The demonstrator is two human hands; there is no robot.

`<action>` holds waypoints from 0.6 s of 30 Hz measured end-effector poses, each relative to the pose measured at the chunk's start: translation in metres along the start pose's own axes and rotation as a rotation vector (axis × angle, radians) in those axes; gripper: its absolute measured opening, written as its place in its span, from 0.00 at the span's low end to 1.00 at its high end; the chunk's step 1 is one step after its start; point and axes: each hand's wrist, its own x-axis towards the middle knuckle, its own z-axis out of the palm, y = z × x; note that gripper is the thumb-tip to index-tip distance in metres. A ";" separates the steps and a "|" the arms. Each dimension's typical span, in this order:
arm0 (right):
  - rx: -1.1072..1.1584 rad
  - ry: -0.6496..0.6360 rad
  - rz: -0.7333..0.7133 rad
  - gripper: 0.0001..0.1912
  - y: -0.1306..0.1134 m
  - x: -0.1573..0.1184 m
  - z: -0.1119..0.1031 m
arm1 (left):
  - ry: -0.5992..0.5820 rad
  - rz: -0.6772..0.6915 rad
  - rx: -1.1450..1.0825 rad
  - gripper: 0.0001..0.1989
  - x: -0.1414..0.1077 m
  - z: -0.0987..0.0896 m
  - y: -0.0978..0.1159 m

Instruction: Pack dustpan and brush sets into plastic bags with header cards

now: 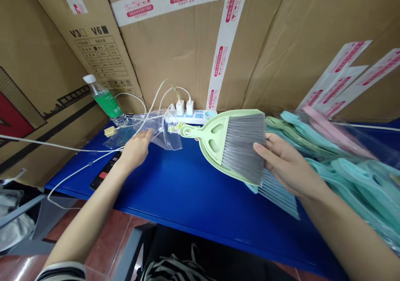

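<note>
My right hand [286,162] grips the wide end of a light green dustpan [204,149], thumb over the bristles. A small hand broom with grey bristles [243,143] lies nested in the pan, their handles together pointing left. To the left, my left hand [136,147] has its fingers curled down at a clear plastic bag [170,141], which appears pinched; the fingertips are partly hidden. Under my right hand, the blue-grey bristles of another broom [278,195] show on the blue table [187,185].
A power strip [201,116] with white chargers and cables stands at the back, beside a green-labelled bottle [108,101]. A phone [104,172] lies at left. Several wrapped dustpan sets [353,176] are piled at right. Cardboard boxes [187,51] wall the back.
</note>
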 end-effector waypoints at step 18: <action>-0.273 -0.169 -0.133 0.24 0.015 0.009 -0.008 | 0.247 0.725 -0.257 0.26 -0.011 -0.010 0.059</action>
